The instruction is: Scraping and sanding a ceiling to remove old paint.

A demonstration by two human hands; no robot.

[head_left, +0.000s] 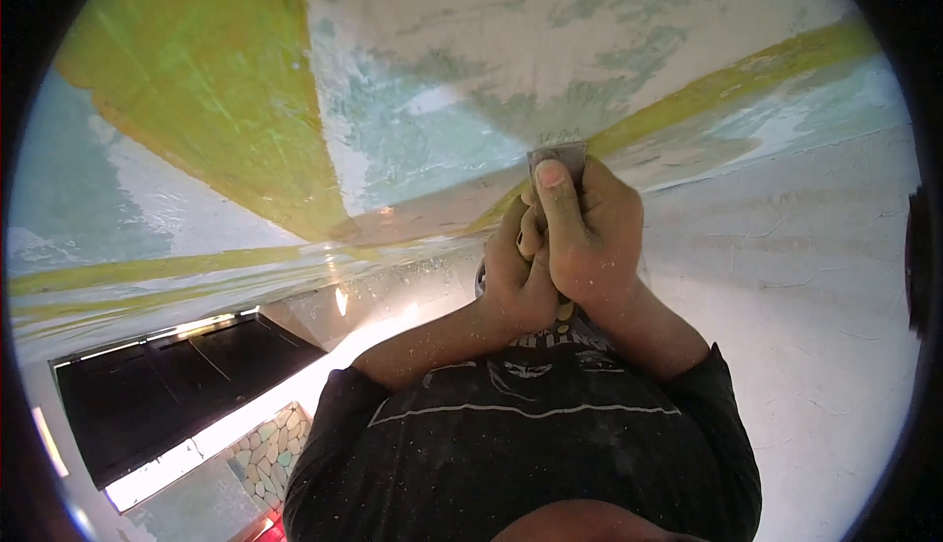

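My right hand [601, 237] grips a flat grey metal scraper [570, 151], its thumb pressed along the blade. The blade's front edge touches the painted surface [442, 51] above me, where small flakes show along it. Close against the right hand, my left hand [513, 272] is closed too, its fingers wrapped round the lower part of the same tool. The hands hide most of the scraper's handle. Around the blade the surface is patchy, with yellow bands, pale blue-green areas and bare whitish spots.
A whitish, cracked wall [796, 296] runs down the right side. At the lower left is a dark panelled opening [187, 385] with bright light along its edges. Below it a patch of rounded stone cladding [270, 454] shows beside something red [267, 526].
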